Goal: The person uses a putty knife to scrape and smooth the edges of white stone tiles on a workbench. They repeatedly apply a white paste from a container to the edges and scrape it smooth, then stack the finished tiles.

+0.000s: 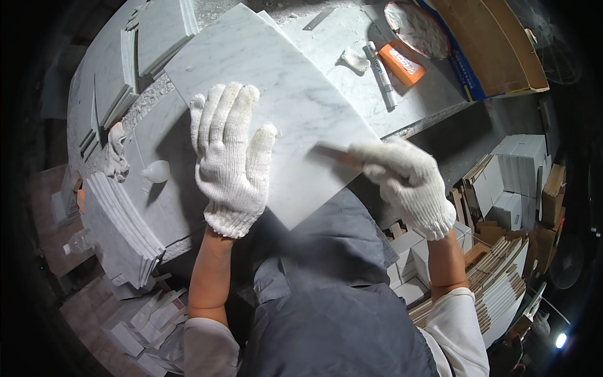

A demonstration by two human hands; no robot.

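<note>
A large pale marble tile (295, 100) with grey veins lies turned in front of me, one corner pointing at my apron. On its left part my left hand (231, 157), in a white knitted glove, rests flat with the fingers stretched out and the thumb apart. My right hand (411, 182), gloved the same way, is closed at the tile's right edge. From its fingers a flat, dark blade (336, 154) reaches over the tile's surface. The blade is smeared by motion, so its exact kind and whether it touches the tile cannot be made out.
Stacked tiles (122, 220) stand at the left, with a white bulb-shaped thing (157, 171) beside them. Across the bench lie a marker (382, 75), an orange block (402, 64), a container of white paste (417, 31) and a cardboard box (496, 44). White boxes (521, 163) are piled right.
</note>
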